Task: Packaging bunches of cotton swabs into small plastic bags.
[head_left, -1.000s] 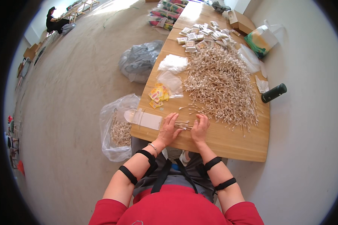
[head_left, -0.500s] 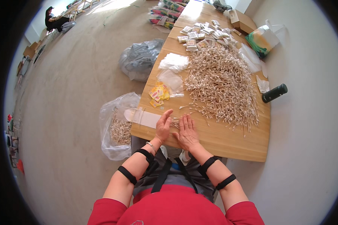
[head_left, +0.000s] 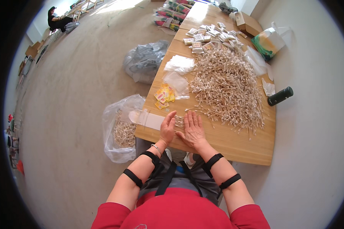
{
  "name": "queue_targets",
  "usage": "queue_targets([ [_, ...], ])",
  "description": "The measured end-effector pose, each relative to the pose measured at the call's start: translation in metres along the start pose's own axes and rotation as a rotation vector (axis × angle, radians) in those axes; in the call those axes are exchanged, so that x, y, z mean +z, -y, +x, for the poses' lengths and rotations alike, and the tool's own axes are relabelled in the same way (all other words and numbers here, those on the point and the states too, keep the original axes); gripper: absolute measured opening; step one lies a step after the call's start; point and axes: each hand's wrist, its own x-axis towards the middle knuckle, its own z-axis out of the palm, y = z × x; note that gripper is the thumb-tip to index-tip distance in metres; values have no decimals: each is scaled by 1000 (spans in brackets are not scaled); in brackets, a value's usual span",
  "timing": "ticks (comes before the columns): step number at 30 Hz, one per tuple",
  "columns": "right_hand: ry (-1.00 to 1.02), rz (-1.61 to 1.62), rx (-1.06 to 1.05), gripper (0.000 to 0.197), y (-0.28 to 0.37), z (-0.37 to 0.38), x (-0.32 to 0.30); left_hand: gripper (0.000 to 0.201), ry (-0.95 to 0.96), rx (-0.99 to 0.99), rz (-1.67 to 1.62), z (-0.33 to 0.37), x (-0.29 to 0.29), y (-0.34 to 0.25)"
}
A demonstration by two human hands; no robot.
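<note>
A small bunch of cotton swabs lies on the wooden table between my two hands, near the front edge. On its left side, my left hand stands on edge, fingers extended and slightly curved. My right hand rests flat to the right of the bunch, fingers stretched out, palm down against the swab ends. Left of my left hand lies a flat white strip with a clear rounded end. Beyond my right hand spreads a large heap of loose cotton swabs.
Yellow printed cards, clear bags and small filled packs lie farther back. A dark bottle is by the wall. Below the table's left edge are a plastic sack of swabs and a grey bag. Another person sits far left.
The whole view has shifted slightly. Both hands keep nearly the same pose around the small bunch of swabs, with the right hand's fingers a little more upright in the picture.
</note>
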Motion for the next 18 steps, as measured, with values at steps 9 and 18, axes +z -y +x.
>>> queue_targets([
  [9, 46, -8, -64, 92, 19, -25, 7, 34, -35, 26, -5, 1, -2, 10],
  [18, 43, 63, -68, 87, 5, -29, 7, 34, -53, 44, 19, -2, -1, 7],
])
